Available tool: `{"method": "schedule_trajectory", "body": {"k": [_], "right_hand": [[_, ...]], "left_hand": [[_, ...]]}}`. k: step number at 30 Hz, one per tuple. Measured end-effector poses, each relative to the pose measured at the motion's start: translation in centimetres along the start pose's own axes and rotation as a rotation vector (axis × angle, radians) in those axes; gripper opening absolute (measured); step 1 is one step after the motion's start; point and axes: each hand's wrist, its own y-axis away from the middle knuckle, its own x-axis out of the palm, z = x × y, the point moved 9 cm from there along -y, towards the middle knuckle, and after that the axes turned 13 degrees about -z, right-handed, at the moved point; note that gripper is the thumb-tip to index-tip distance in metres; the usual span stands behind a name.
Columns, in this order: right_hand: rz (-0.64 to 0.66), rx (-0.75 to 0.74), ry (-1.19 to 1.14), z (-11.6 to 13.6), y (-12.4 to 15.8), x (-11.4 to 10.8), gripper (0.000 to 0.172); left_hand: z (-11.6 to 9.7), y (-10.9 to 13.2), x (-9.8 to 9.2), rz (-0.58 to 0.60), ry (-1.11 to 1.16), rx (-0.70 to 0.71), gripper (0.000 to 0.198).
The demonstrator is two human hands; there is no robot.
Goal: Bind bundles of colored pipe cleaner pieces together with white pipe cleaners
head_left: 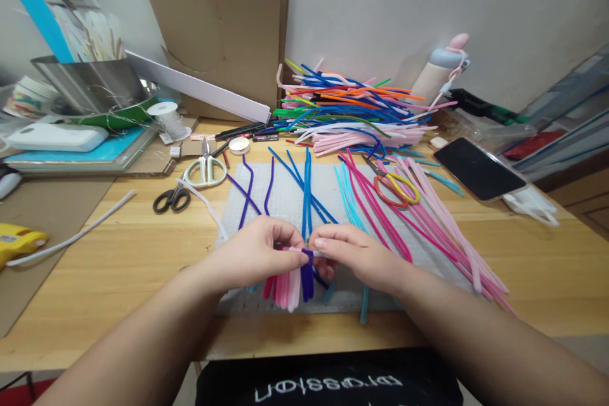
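Over the grey mat, my left hand pinches a row of short folded pipe cleaners. Pink and pale pink ones hang below its fingers, with a dark purple pipe cleaner at the right end. My right hand has its fingers closed around a white pipe cleaner that leads out of the row. Both hands are close together, fingertips nearly meeting. Around them on the mat lie purple, blue, light blue, magenta and pink pipe cleaners.
Orange-and-yellow scissors, white scissors and black scissors lie around the mat. Behind is a heap of coloured pipe cleaners. A phone is at right. A yellow glue gun sits at left; cardboard leans on the wall.
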Motion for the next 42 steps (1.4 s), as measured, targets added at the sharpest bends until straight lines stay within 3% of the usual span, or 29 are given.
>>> {"method": "schedule_trajectory", "body": {"k": [5, 12, 17, 23, 42], "right_hand": [[-0.044, -0.042, 0.144, -0.1, 0.0, -0.2, 0.023], [-0.045, 0.023, 0.081, -0.7, -0.2, -0.2, 0.025], [-0.004, 0.031, 0.056, -0.5, -0.1, 0.0, 0.027], [0.094, 0.140, 0.009, -1.5, 0.4, 0.8, 0.030], [-0.006, -0.127, 0.153, 0.5, 0.6, 0.6, 0.023]], "left_hand": [[0.2, -0.1, 0.1, -0.010, -0.044, 0.043, 0.014], [0.5, -0.1, 0.2, 0.006, -0.009, -0.005, 0.014], [0.1, 0.0, 0.4, 0.053, 0.022, 0.002, 0.015], [0.0, 0.3, 0.7, 0.093, 0.042, 0.011, 0.017], [0.4, 0.3, 1.2, 0.162, 0.210, -0.056, 0.018]]}}
